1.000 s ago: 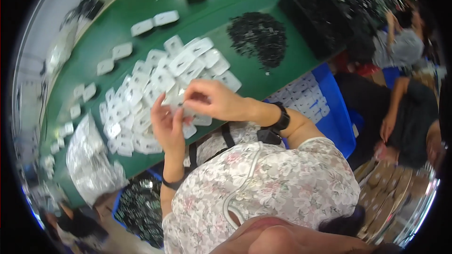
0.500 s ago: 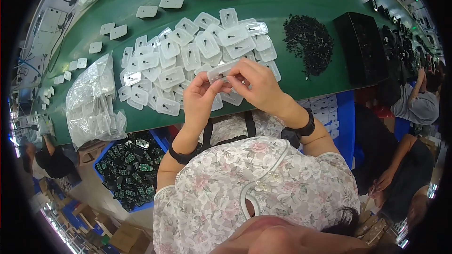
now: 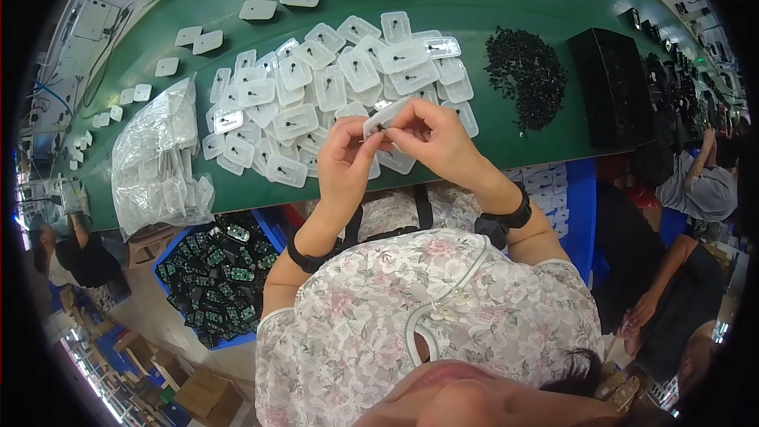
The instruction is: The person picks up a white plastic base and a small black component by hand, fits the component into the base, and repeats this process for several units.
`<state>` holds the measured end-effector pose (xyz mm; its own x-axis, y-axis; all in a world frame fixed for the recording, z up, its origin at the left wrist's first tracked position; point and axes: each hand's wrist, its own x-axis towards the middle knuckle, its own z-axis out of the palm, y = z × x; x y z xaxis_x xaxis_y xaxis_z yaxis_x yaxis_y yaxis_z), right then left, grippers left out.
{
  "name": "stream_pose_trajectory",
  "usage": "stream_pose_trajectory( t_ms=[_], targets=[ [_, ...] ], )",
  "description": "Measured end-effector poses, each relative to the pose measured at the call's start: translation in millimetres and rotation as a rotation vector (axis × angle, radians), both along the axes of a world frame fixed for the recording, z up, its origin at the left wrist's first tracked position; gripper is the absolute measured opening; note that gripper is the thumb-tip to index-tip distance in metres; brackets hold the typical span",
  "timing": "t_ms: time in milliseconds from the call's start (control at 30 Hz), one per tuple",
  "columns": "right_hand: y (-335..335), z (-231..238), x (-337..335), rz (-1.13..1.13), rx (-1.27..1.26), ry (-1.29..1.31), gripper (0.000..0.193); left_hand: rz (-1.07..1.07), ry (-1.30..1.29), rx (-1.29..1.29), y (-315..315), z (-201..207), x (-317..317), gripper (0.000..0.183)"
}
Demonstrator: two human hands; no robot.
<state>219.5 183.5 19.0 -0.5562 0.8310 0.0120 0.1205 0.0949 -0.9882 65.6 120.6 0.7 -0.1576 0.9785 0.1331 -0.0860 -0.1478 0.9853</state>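
Observation:
Between my two hands, just above the table's near edge, is a translucent white plastic cover point(image 3: 383, 118), tilted up. My left hand point(image 3: 346, 156) pinches its left end, thumb and forefinger together. The fingers of my right hand point(image 3: 431, 133) close on its right side, and both sets of fingertips meet near a small dark piece on the cover that is too small to make out. Beyond my hands spreads a loose pile of similar white covers point(image 3: 296, 121), most with a small black piece in the middle. Right of that pile lies a heap of tiny black parts point(image 3: 525, 71).
The green table point(image 3: 514, 0) carries a black box point(image 3: 609, 87) at right and a clear plastic bag point(image 3: 154, 158) at left. Below are a blue bin of circuit boards point(image 3: 217, 285) and a blue tray point(image 3: 581, 213). Other people sit at both sides.
The cover in my hands has tipped to a steeper angle, and my fingertips have drawn closer together on it. The whole view has shifted slightly.

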Motion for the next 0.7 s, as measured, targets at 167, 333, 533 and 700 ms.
stream_pose_trajectory(
  t_ms=[167,333,533,700],
  targets=[
    [-1,1,-4,-0.031,-0.172,0.094,0.009,0.032,0.082,0.049,-3,2,2,0.007],
    [-6,-3,-7,-0.086,-0.053,0.099,0.014,0.083,0.102,0.078,-2,0,1,0.003],
    [3,5,-3,-0.235,0.346,0.017,0.022,0.038,-0.099,0.008,-4,9,-1,0.005],
    [5,2,1,-0.036,0.181,-0.081,0.023,-0.043,0.031,-0.020,-6,2,-4,0.004]
  ],
)
